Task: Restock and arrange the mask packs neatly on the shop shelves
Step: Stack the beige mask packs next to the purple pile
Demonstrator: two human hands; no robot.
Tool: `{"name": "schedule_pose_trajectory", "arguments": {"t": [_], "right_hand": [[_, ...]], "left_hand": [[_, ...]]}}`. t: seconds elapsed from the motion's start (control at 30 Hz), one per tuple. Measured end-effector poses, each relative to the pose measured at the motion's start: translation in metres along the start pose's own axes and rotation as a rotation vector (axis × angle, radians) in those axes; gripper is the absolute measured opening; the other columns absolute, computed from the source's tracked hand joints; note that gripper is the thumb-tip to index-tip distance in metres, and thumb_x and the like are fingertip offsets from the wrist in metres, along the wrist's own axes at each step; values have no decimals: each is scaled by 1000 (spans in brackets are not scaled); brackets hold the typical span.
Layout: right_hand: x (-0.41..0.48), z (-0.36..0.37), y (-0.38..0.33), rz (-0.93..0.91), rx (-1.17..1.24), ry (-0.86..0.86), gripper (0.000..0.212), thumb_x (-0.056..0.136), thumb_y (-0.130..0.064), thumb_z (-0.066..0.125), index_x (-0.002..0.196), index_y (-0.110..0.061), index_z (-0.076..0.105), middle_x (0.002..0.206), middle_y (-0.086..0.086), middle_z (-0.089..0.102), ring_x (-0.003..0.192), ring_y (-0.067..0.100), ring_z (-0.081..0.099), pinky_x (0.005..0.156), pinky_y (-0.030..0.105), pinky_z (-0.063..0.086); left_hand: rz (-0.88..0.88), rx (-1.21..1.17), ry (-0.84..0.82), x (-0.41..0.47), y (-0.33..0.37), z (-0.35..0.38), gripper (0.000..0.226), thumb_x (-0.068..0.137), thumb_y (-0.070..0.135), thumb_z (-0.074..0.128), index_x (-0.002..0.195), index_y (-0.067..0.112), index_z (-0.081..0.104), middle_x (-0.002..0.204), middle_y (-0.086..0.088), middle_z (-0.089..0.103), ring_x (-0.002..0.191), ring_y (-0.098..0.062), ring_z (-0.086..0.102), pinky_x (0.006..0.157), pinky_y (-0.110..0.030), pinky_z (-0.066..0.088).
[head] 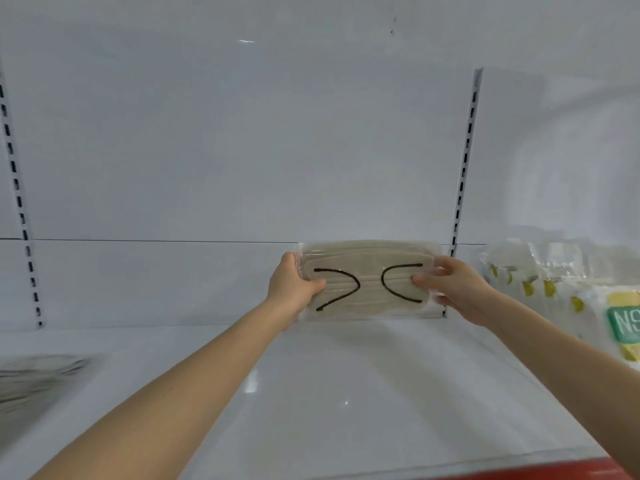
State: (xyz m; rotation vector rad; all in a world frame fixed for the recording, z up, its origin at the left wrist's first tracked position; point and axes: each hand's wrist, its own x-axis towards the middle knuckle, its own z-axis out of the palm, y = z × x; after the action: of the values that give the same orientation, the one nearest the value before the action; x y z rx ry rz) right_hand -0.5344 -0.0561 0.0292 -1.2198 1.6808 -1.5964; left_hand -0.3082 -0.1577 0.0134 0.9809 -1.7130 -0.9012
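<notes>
A clear pack of beige masks with black ear loops (369, 282) stands upright against the back panel of the white shelf (329, 393), its lower edge on the shelf board. My left hand (292, 287) grips its left end, thumb across the front. My right hand (453, 285) grips its right end, thumb on the front and fingers behind. Both forearms reach in from the bottom of the view.
White packs with yellow print and a green label (568, 292) fill the shelf bay to the right. A blurred grey pack (34, 379) lies at the left edge. Slotted uprights (462, 188) flank the bay. A red strip (540, 471) runs along the shelf front.
</notes>
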Motion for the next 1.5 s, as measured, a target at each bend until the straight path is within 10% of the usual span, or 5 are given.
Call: {"name": "schedule_pose_trajectory", "arguments": {"t": [0.2, 0.77, 1.07, 1.4, 1.5], "right_hand": [[23, -8, 40, 120, -138, -44, 33, 83, -9, 68, 111, -9, 50, 97, 7, 55, 79, 18, 51, 60, 27, 37], [33, -6, 70, 172, -202, -2, 31, 81, -3, 66, 106, -5, 49, 79, 7, 55, 65, 17, 52, 56, 25, 41], [31, -7, 73, 197, -296, -45, 65, 55, -31, 81, 109, -6, 55, 109, 13, 63, 101, 29, 61, 92, 41, 50], [12, -2, 49, 198, -382, -50, 16, 80, -9, 71, 80, -10, 55, 93, 9, 61, 90, 23, 56, 78, 30, 46], [4, -4, 35, 195, -485, 21, 34, 83, -15, 70, 108, 0, 53, 110, 20, 55, 103, 28, 53, 83, 33, 44]], "left_hand": [[-168, 75, -89, 15, -36, 29, 41, 75, 18, 72, 105, 3, 49, 100, -10, 59, 87, -25, 56, 60, -27, 42], [-160, 237, -177, 12, -57, 42, 28, 77, 6, 63, 105, 0, 59, 85, -10, 60, 73, -21, 54, 60, -24, 42], [-164, 298, -215, 10, -55, 40, 34, 78, 12, 66, 110, 5, 56, 100, -11, 64, 81, -20, 56, 59, -22, 40], [-156, 327, -215, 12, -47, 36, 43, 69, 17, 68, 109, 4, 59, 99, -10, 67, 79, -20, 62, 60, -25, 48], [-160, 438, -199, 13, -38, 31, 56, 72, 39, 71, 115, 6, 55, 100, -4, 67, 82, -17, 63, 55, -21, 45]]}}
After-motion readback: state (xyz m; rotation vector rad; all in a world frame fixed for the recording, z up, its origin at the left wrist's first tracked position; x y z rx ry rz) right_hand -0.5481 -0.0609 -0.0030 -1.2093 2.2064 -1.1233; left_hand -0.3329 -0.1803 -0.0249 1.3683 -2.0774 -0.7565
